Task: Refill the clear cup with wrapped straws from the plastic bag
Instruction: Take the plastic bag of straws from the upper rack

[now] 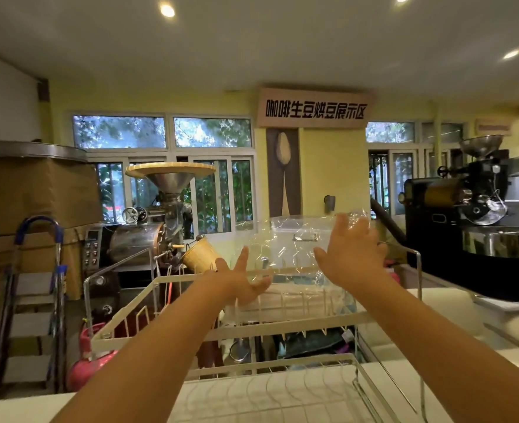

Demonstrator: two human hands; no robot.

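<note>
A clear plastic bag [294, 248] stands crumpled on the top tier of a white wire dish rack [285, 328]. Pale wrapped straws [291, 297] lie along the bottom of the bag. My left hand [241, 280] reaches in at the bag's lower left with fingers spread, its fingertips touching the plastic. My right hand [351, 254] is higher, its palm laid against the bag's upper right, fingers apart and reaching the crinkled top edge. Neither hand has closed around the bag. No clear cup shows in this view.
The rack's lower tier [282, 389] sits on a white counter [453, 319] in front of me. A black coffee roaster [465, 221] stands to the right, a silver roaster [148, 236] and a wicker basket [200, 254] behind the rack, and a stepladder [35, 300] with cardboard boxes on the left.
</note>
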